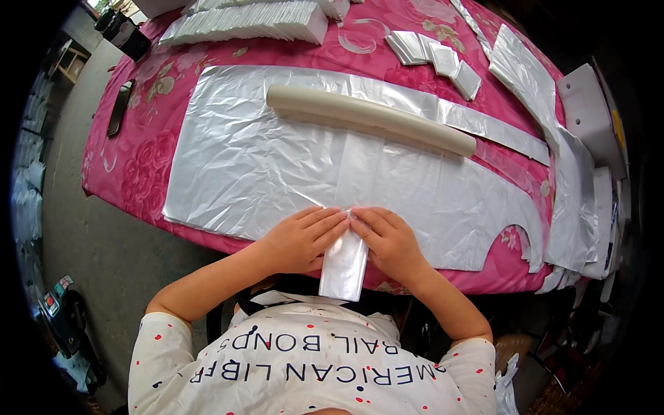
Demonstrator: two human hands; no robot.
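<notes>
Both hands sit at the near table edge, approx 6 o'clock of the big clear plastic sheet (277, 173). Left hand (301, 242) lies flat, fingers together and pointing toward 2 o'clock, palm pressing down. Right hand (389, 241) mirrors it, fingers pointing toward 10 o'clock, so the fingertips nearly meet at 12 o'clock of a narrow folded strip of plastic (344, 266). The strip runs from under the fingertips down over the table edge toward the person's chest, w/ its lower end hanging free. Flat pressure from both sides looks meant to hold the fold's edges in line and crease it; whether the thumbs pinch the strip underneath I can't tell, they're hidden.

The big sheet is spread smooth over the pink floral tablecloth (149, 159), prob. so folds come out even. A pale cardboard tube (370, 119) lies across it at 12 o'clock from the hands, its weight keeping the far side down.

Small folded white packets (436, 59) sit at 1 o'clock, well apart. A tall stack of folded white pieces (249, 24) is at 11 o'clock, far edge. A dark phone (120, 107) lies at 10 o'clock.
</notes>
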